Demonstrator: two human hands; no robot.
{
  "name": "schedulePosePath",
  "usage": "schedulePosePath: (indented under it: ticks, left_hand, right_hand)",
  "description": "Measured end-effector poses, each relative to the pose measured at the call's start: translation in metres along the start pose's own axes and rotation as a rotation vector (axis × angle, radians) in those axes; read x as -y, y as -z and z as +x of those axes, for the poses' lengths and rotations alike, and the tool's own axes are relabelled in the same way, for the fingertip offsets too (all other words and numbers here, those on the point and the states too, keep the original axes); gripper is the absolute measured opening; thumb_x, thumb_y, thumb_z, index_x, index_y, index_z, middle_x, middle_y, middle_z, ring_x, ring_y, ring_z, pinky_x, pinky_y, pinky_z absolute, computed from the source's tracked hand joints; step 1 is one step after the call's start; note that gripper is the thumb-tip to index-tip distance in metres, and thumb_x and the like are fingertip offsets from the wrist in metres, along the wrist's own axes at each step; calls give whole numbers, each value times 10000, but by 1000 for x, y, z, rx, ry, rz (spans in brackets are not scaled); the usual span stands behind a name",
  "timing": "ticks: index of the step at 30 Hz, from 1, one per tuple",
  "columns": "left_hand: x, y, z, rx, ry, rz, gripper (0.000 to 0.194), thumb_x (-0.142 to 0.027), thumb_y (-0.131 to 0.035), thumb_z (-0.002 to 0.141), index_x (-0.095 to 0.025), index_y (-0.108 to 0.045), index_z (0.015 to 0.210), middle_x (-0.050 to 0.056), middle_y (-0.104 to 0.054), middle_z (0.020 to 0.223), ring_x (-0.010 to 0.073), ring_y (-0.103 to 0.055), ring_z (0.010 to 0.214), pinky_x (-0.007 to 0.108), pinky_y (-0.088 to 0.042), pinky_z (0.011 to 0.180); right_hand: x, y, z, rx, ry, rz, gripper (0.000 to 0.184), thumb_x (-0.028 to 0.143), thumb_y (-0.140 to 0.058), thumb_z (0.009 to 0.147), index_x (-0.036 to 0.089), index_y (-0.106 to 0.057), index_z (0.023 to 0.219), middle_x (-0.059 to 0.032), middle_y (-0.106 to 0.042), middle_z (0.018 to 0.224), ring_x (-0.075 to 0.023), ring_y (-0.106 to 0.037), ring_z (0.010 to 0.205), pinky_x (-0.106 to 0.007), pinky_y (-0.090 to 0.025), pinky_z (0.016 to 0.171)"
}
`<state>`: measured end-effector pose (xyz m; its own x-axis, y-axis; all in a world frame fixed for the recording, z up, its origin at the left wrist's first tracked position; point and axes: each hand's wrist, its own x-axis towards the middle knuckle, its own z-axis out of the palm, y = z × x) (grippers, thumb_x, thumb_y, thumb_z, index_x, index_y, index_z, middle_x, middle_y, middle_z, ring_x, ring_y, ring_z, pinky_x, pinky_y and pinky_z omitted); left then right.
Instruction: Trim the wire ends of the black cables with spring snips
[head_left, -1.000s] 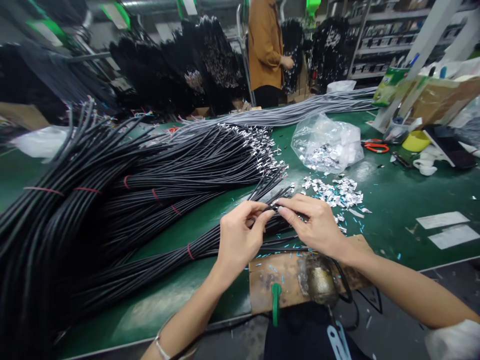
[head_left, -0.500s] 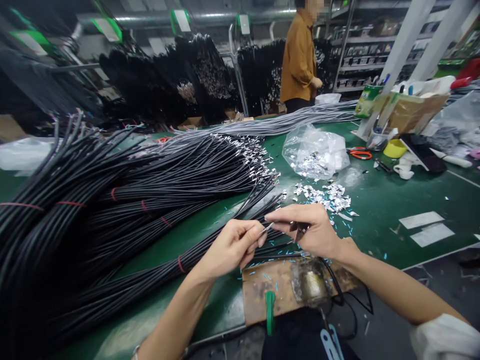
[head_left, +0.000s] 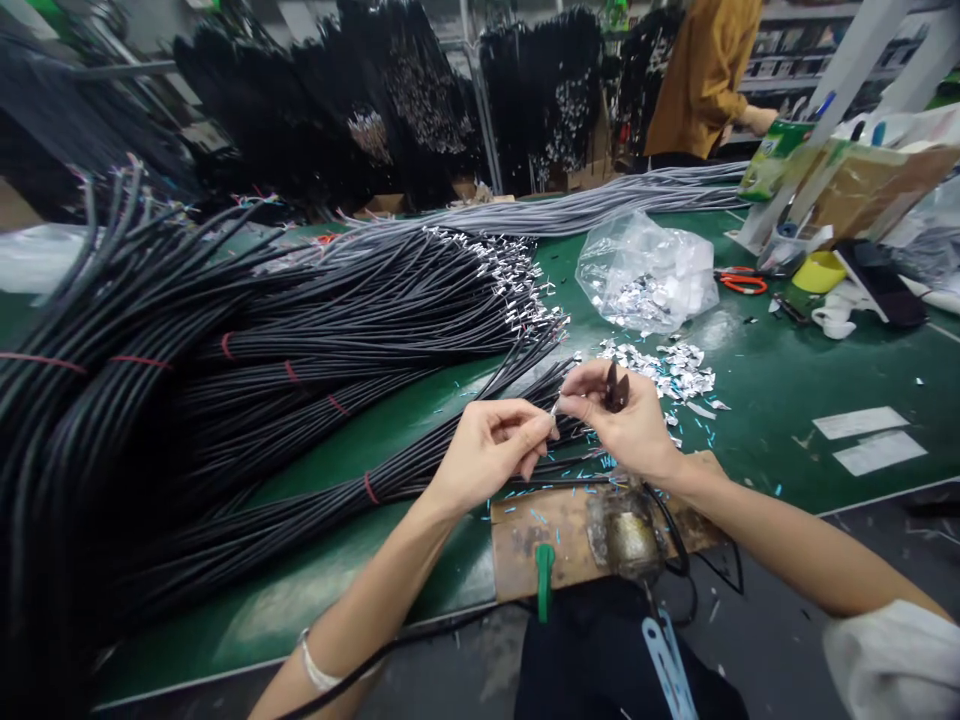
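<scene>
My left hand (head_left: 496,445) pinches the end of a black cable between thumb and forefinger; pale, thin strands (head_left: 555,408) stick out of the grip. At those strands the thumb and forefinger of my right hand (head_left: 634,420) are closed, the fingertips of both hands almost touching. Dark-bladed snips (head_left: 617,387) are tucked in my right hand, blades pointing up. Below the hands lies a bundle of black cables (head_left: 420,455) tied with a red band (head_left: 370,488). My fingers hide much of the held cable end.
Large black cable bundles (head_left: 360,310) fill the left. White foil scraps (head_left: 675,368) and blue clippings lie beyond my right hand, near a clear bag (head_left: 649,270) and orange-handled scissors (head_left: 741,281). A metal block (head_left: 630,535) sits on a stained board (head_left: 525,540). A person (head_left: 701,80) stands behind.
My right hand has turned, its fingertips now closed at the strands and the snips' blades pointing up. The view has tilted down. The person behind has moved right, reaching toward the table.
</scene>
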<state>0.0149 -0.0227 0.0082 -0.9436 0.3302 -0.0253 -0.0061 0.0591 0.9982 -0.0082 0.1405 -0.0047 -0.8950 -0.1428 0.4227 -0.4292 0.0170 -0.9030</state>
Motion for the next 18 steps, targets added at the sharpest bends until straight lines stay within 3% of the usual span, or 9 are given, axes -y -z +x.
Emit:
schedulePosePath:
  ticks: [3,8,11,15,18]
  left_hand:
    - [1,-1,2,-73,-9,-17,376,-471,-673,731,-110,-591,668,-37,-499,456,36,-410,344,155,-246,342]
    - [-3,2,0,-15,39,-51,437,-521,-592,783,-129,-512,606,-65,-414,376,23,-338,260,148,-160,313]
    - [-5,3,-2,36,54,-35,459,-532,-572,794,-138,-472,581,-71,-382,357,24,-328,249,147,-157,313]
    - [-5,5,-3,85,67,-45,462,-542,-555,803,-144,-462,590,-85,-348,369,24,-317,250,152,-164,311]
    - [-2,4,-1,68,38,-35,430,-518,-569,804,-129,-520,627,-71,-395,386,25,-330,277,155,-193,322]
  right_hand:
    - [1,1,0,-28,15,-46,58,220,-694,731,186,-657,759,7,-670,712,-105,-588,639,-239,-460,563]
    - [4,4,0,73,-46,20,245,228,-679,768,198,-683,1011,-30,-738,886,-145,-684,782,-268,-531,672]
    - [3,4,-1,104,-52,53,261,222,-669,776,204,-691,1036,-29,-744,919,-159,-698,853,-287,-551,768]
    - [5,3,-3,65,16,-53,179,228,-667,765,205,-728,931,-16,-740,830,-121,-656,671,-240,-514,581]
    - [10,4,-2,45,-12,-74,180,222,-666,741,193,-734,906,-4,-711,717,-66,-484,473,-210,-350,415]
